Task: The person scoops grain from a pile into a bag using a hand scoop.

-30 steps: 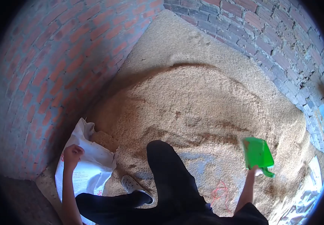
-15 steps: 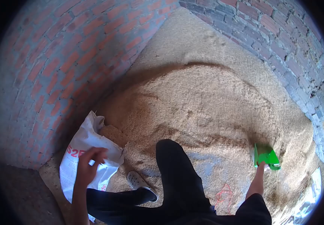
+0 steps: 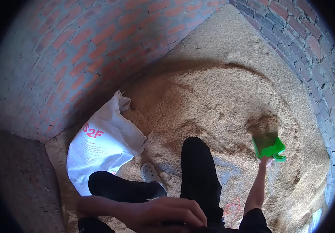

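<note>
My right hand (image 3: pixel 267 160) grips the handle of a green scoop (image 3: pixel 268 150). The scoop's front end is pushed into the heap of tan, grain-like material (image 3: pixel 222 101), and some of that material lies in it. Low in the view, my left hand (image 3: pixel 167 213) is in front of my body near my thigh, with loosely bent fingers and nothing visible in them. To the left a white sack (image 3: pixel 105 143) with red print leans over, its mouth facing the heap and tan material at its opening.
A brick wall (image 3: pixel 97 50) rises on the left and another brick wall (image 3: pixel 291 42) on the right, meeting at the back corner. My foot in a light clog (image 3: pixel 150 173) stands beside the sack. Red string (image 3: pixel 233 209) lies on the ground near my right leg.
My left hand has moved from over the sack down and right, in front of my body. The scoop has pushed forward into the heap, stirring material up. The view has shifted.
</note>
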The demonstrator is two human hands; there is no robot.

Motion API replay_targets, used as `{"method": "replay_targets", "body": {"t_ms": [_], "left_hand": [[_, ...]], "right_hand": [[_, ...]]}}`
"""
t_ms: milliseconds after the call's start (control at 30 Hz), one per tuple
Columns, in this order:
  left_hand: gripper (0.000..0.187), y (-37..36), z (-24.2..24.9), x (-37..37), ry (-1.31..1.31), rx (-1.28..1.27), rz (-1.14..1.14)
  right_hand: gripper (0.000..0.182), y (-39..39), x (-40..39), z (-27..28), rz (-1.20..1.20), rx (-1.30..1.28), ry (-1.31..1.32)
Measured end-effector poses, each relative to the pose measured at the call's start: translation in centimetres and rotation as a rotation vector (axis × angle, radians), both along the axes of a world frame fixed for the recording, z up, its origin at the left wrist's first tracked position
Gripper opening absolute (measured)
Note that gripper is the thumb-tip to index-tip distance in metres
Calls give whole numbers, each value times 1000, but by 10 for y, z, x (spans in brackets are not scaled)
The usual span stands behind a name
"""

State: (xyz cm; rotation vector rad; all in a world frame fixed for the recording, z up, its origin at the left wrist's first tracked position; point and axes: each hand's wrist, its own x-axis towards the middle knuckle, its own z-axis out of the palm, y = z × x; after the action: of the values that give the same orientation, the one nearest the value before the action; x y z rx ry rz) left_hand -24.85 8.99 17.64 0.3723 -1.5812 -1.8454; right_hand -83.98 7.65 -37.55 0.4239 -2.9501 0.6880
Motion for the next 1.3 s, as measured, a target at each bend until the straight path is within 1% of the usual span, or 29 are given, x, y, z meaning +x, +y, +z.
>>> {"method": "replay_targets", "body": {"t_ms": [33, 67, 133, 200, 267, 300, 333, 400, 500, 533, 600, 633, 733, 767, 800, 833, 867, 900, 933, 967, 1000, 1033, 1067, 1100, 1133, 1167, 1200, 1267, 1300], "left_hand": [[12, -7, 3, 3, -31, -9, -100], [12, -8, 2, 6, -31, -5, -90], [8, -10, -3, 9, -63, 10, -159], [6, -12, -9, 11, -48, -35, -183], [5, -8, -12, 11, -41, -71, -216], [5, -8, -14, 8, -31, -88, -230], [5, -7, -15, 6, -20, -99, -249], [7, -12, -11, 2, -29, -101, -290], [11, -12, -15, -1, -18, -122, -332], [13, -11, -18, -2, 11, -140, -341], [14, -14, -17, -1, 12, -141, -321], [16, -15, -16, 0, 19, -154, -310], [18, -12, -18, 4, 41, -135, -243], [18, -8, -20, 6, 51, -125, -249], [17, -3, -21, 8, 30, -133, -214], [17, -1, -22, 10, 7, -143, -176], [17, -1, -22, 12, 16, -131, -176], [15, -3, -21, 14, 33, -134, -191], [13, -4, -21, 16, 48, -138, -203], [13, -4, -22, 17, 50, -127, -200], [12, -3, -22, 19, 49, -112, -181], [11, -2, -23, 20, 46, -97, -163], [11, -1, -24, 22, 47, -88, -162], [10, 0, -25, 23, 51, -77, -114], [10, 1, -26, 23, 57, -68, -67], [10, 0, -27, 24, 63, -64, -70], [10, 0, -27, 25, 52, -58, -65], [9, -2, -28, 25, 46, -45, -74], [9, -3, -29, 25, 34, -50, -85]], "right_hand": [[55, -12, 58, 68, 56, -117, -265], [55, -22, 76, 70, 66, -111, -266], [54, -45, 98, 71, 241, 7, -213], [52, -68, 158, 114, 328, 33, -266], [53, -86, 218, 147, 470, -94, -302], [55, -98, 226, 126, 529, 57, -287], [48, -103, 260, 157, 643, -68, -263], [43, -119, 301, 172, 842, -55, -268], [41, -144, 355, 191, 927, -113, -329], [38, -150, 368, 193, 993, -224, -164], [35, -155, 381, 199, 1066, -330, -12], [30, -157, 382, 211, 1015, -390, 11], [38, -143, 353, 220, 876, -35, -164], [32, -133, 339, 222, 846, -227, -169], [35, -121, 320, 215, 876, -423, -185], [40, -106, 295, 201, 845, -385, -198], [49, -88, 279, 199, 809, -425, -217], [55, -66, 258, 192, 757, -371, -306], [58, -42, 234, 176, 712, -396, -374], [58, -13, 203, 149, 753, -449, -400], [56, 13, 198, 160, 726, -496, -473], [55, 38, 189, 161, 625, -548, -543], [56, 61, 186, 169, 520, -518, -504], [58, 87, 165, 160, 508, -434, -431], [62, 116, 140, 144, 515, -478, -500], [68, 131, 135, 157, 412, -466, -663], [68, 142, 129, 157, 407, -462, -657], [66, 164, 115, 152, 340, -359, -516], [62, 172, 114, 146, 334, -485, -565]]}}
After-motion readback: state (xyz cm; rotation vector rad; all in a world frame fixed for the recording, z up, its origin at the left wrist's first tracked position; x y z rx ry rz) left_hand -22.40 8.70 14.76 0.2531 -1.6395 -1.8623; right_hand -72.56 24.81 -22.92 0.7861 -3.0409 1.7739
